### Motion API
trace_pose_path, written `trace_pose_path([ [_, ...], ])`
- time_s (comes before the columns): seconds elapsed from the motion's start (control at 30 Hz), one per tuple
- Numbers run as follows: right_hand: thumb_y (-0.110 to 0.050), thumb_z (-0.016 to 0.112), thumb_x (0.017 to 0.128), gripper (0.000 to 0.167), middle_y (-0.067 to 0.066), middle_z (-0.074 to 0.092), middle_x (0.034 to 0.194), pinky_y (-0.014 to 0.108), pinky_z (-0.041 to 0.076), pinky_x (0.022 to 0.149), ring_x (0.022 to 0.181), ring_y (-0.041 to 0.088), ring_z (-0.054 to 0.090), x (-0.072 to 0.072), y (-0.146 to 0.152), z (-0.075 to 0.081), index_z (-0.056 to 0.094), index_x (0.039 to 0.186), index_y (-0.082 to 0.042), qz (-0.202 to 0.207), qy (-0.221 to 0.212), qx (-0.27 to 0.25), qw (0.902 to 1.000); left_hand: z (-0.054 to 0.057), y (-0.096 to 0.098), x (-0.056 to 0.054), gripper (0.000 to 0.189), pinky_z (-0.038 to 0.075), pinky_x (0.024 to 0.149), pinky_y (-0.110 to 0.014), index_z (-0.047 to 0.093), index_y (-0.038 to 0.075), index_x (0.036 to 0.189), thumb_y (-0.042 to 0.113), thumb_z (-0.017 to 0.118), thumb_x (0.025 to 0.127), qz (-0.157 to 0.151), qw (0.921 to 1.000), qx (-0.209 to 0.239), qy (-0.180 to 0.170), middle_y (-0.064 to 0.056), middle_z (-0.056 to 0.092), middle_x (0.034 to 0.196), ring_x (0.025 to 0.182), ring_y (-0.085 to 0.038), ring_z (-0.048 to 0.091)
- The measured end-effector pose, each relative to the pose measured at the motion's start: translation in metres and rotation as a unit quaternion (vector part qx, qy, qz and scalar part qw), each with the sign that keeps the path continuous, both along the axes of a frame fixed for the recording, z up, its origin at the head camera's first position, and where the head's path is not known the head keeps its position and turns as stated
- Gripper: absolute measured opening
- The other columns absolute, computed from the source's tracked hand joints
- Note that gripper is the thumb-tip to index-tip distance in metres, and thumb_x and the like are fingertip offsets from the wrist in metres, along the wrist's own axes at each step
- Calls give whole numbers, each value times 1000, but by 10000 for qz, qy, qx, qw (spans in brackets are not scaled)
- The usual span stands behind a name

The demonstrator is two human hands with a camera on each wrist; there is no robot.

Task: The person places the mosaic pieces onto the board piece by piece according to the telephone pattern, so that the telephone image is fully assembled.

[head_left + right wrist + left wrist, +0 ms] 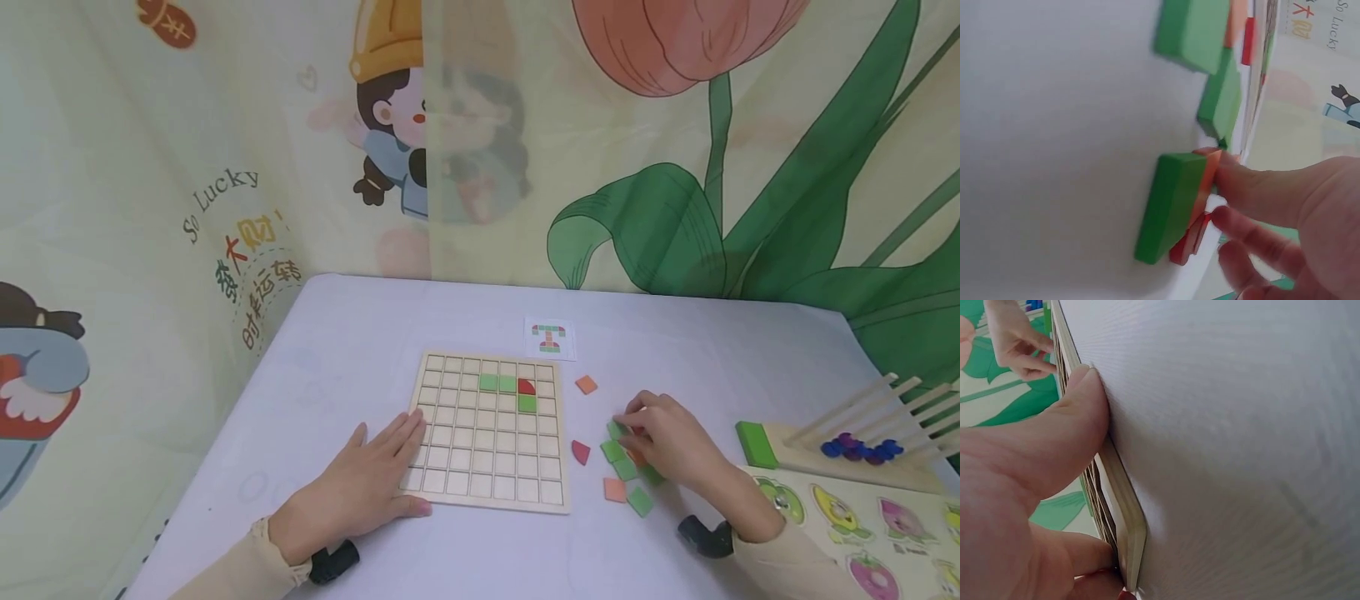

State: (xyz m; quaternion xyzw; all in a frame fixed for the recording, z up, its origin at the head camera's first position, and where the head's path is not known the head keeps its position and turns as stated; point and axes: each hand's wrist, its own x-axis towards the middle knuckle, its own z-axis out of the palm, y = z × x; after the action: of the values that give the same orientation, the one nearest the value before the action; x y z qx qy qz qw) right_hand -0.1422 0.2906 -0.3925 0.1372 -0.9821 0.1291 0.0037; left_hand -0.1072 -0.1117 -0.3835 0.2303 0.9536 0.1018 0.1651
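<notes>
My left hand (375, 479) rests flat at the left edge of a wooden grid board (480, 460), with its thumb (1088, 403) along the board's side in the left wrist view. On the board sit a red quarter-round tile (527, 387) and several green tiles (488, 382). Right of it, my right hand (671, 437) reaches down into a loose group of tiles. In the right wrist view its thumb touches an orange tile (1205, 181) behind a green tile (1169, 209). The index fingertip is right at a red piece (1190, 242), with a gap between finger and thumb.
A pattern card (550, 338) lies behind the board. Near the board's right side are an orange tile (587, 384) and a red quarter-round (581, 452). At far right stand a wooden peg rack (795, 446) with blue and purple beads and a picture board (847, 500).
</notes>
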Motion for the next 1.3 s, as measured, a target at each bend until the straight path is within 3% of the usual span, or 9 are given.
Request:
trace_pose_path([
  [0.23,-9,87,79,33,6,75,103,34,63,79,93,19,66,-2,-2,0,80,111,-6,76,-88,-127,9999,-1,-1,0,104,19,119,-74,27,1,161,64,67,88,-19,10000,2,68,-12,20,172,160,-31,21],
  [0.47,-11,87,80,36,7,76,102,31,62,76,89,18,66,-1,-9,3,79,114,-5,-45,-63,34,10000,-1,-1,0,104,20,119,-74,28,1,161,63,68,88,-14,10000,37,84,-12,21,172,160,-31,22],
  [0.77,-7,86,80,34,5,74,101,31,62,76,87,17,64,-1,-10,1,80,114,-6,243,152,170,9994,-2,-1,0,104,21,119,-73,28,1,161,63,68,88,-26,9999,11,119,-12,21,172,160,-31,22],
  [1.07,-6,85,82,34,6,73,99,22,58,70,84,13,62,-5,-12,1,79,115,-5,280,142,-135,9994,-2,-2,1,103,21,119,-73,28,1,161,63,67,88,-67,9999,47,136,-13,21,172,160,-31,22],
  [1.3,-6,82,85,33,5,73,101,21,54,69,84,13,60,-18,-27,6,78,118,-6,421,12,-718,9965,-3,-2,1,102,21,119,-74,29,1,160,63,67,89,-118,9997,121,179,-13,21,172,160,-31,23],
])
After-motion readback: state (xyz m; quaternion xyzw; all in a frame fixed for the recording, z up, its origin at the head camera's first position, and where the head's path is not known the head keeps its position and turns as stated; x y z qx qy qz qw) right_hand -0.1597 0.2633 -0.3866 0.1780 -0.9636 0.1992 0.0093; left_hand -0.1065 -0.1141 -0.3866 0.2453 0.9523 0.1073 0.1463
